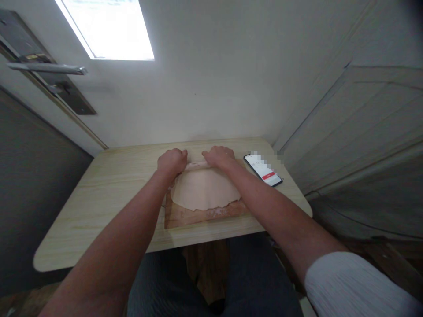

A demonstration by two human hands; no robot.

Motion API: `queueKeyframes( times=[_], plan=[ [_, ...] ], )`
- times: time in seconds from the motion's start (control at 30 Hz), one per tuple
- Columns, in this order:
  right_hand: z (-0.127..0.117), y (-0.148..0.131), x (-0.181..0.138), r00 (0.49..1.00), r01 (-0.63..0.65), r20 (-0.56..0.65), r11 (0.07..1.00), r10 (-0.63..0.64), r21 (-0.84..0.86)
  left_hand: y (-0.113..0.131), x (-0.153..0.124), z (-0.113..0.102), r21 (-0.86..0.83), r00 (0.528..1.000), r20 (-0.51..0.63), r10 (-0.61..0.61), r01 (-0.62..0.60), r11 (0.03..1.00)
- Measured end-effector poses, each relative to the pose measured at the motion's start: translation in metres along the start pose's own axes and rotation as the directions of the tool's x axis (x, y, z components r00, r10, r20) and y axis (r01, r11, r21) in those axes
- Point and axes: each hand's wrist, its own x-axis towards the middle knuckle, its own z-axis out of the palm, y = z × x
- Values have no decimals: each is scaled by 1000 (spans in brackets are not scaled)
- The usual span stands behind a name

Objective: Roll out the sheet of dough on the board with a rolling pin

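A thin, flat sheet of pale dough (205, 189) lies on a wooden board (198, 216) on a light wooden table (109, 202). A wooden rolling pin (194, 166) rests across the far edge of the dough. My left hand (172, 161) is curled over the pin's left end. My right hand (218, 156) is curled over its right end. Only the short middle stretch of the pin shows between the two hands.
A phone (263, 170) with a lit screen lies on the table right of the board, close to my right forearm. A white wall stands behind the table, a door with a metal handle (46, 68) to the left, and panelled wood (363, 127) to the right.
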Motion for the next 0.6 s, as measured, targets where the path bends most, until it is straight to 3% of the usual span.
queueKeyframes(
  times=[0.17,0.4,0.6],
  plan=[
    [4,0,4,999,7,-50,1000,-7,-7,0,3,1,-5,1000,20,-6,6,1000],
    [6,1,-14,995,17,-98,1000,-19,-22,1,-14,2,6,997,-11,72,-72,997],
    [15,4,-40,946,60,-318,997,-70,-41,3,-38,5,28,981,-169,92,-88,996]
  ],
)
